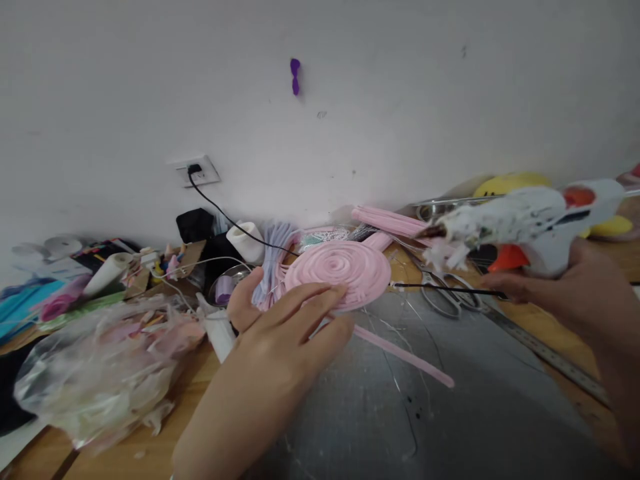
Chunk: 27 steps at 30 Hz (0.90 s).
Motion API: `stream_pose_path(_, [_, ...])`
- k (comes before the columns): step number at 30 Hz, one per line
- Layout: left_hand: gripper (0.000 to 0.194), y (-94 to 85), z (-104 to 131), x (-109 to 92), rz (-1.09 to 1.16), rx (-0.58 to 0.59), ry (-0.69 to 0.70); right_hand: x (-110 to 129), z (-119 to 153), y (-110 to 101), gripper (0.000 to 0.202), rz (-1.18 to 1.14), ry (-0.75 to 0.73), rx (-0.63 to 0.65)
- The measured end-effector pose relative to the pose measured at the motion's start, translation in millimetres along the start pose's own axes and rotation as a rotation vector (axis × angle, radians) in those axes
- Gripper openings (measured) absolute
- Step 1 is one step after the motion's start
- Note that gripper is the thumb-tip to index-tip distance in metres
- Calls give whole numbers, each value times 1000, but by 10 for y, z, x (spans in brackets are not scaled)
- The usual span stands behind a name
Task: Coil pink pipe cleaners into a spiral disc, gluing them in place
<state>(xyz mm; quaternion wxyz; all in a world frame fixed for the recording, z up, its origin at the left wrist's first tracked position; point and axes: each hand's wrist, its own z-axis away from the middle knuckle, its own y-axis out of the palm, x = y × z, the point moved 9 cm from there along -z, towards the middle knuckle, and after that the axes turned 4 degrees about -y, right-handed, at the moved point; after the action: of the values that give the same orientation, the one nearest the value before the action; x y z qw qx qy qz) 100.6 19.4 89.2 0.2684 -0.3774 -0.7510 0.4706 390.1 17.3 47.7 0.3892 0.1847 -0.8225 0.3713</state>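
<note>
A flat pink spiral disc (337, 267) is held up at the centre by my left hand (285, 327), whose thumb is at its left side and whose fingers press on its lower edge. From beneath the disc a loose pink strip (405, 357) runs down to the right. At the right, my right hand (560, 287) grips a white glue gun (505, 223) with an orange trigger. The gun's dark nozzle points left, toward the disc but apart from it, with whitish residue around the tip. A black stick attached to the disc extends right toward my right hand.
A grey mat (450, 413) covers the table's middle. Scissors (445, 293) and a metal ruler (550, 353) lie to the right. A plastic bag of scraps (110, 367) sits left. Pink strips (390, 219), rolls and a plugged-in black cable (235, 223) are near the wall.
</note>
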Motion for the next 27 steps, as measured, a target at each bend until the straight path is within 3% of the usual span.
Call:
stream_pose_path(3, [36, 10, 2, 19, -5, 12, -14, 148, 113, 26, 45, 209, -188, 88])
stream_pose_path(6, [37, 30, 12, 17, -6, 23, -7, 385, 244, 139, 27, 187, -424, 196])
stream_pose_path(9, [40, 28, 20, 5, -6, 8, 2, 536, 348, 250, 11, 212, -569, 271])
stream_pose_path(13, [39, 18, 9, -4, -15, -3, -4, 654, 417, 325, 18, 306, -704, 285])
stream_pose_path(27, [40, 13, 15, -6, -16, -6, 8, 774, 467, 316, 25, 417, -808, 208])
